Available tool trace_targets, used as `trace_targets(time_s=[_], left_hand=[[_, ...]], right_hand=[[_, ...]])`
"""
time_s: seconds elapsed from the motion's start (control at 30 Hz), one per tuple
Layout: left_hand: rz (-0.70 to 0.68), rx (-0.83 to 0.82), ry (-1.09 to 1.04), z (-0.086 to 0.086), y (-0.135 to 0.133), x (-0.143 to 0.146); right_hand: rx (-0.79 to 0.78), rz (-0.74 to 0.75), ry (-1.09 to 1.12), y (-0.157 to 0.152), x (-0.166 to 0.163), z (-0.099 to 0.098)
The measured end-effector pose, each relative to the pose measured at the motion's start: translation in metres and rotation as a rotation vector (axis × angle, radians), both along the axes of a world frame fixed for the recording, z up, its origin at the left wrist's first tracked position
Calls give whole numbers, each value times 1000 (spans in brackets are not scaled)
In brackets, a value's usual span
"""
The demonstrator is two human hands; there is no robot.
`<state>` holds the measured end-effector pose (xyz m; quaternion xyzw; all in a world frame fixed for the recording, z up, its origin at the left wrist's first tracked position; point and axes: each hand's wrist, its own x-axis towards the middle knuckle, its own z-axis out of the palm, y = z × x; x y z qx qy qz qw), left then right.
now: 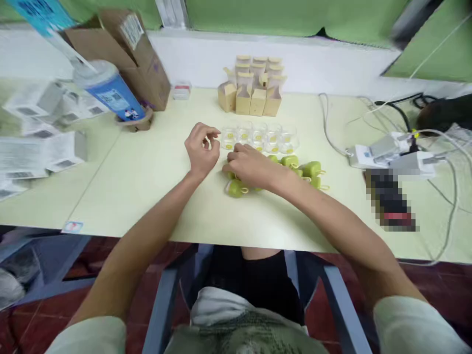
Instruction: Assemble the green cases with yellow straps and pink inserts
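Note:
My left hand (203, 149) hovers by the left end of two rows of clear plastic cups (259, 133) with yellow round marks. Its fingers are curled, with a gap between thumb and forefinger, and nothing shows in it. My right hand (248, 164) reaches over a group of small green rounded pieces with pale cord loops (312, 169). Its fingers are bent down around one green piece at the group's left end, mostly hidden under the hand. Another green piece (234, 188) lies just in front of my right hand, its loop pointing right.
Small open cardboard boxes (258, 93) stand against the wall. To the left are a blue-labelled container (114, 93), a brown carton (147, 64) and several white boxes (40, 152). Cables, white adapters (387, 152) and a blurred dark object (391, 199) lie at the right.

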<state>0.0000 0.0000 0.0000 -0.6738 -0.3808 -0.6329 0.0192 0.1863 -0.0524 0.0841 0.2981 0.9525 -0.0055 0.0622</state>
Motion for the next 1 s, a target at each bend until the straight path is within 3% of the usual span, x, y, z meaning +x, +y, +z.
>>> trace_targets(time_s=[0.13, 0.23, 0.3, 0.5, 0.63, 0.73, 0.83, 0.93, 1.0], left_hand=[[-79, -66, -21, 6, -10, 10], [-253, -213, -26, 12, -20, 19], [-322, -271, 62, 12, -26, 24], [-384, -366, 305, 8, -23, 16], [-521, -612, 435, 34, -20, -2], [-707, -795, 555, 55, -17, -17], [-824, -935, 605, 62, -11, -29], [-775, -971, 567, 57, -6, -33], [-700, -931, 466, 53, -6, -30]], right_hand=[[18, -21, 342, 9, 23, -3], [11, -100, 763, 10, 49, -11], [90, -150, 918, 9, 63, -18], [195, -137, 1026, -7, 73, -25], [333, -83, 1149, -20, 84, -32], [505, -84, 1157, -20, 102, -40], [641, -106, 1112, -16, 114, -45], [605, -145, 1191, -17, 109, -44], [435, -205, 1308, -24, 98, -43]])
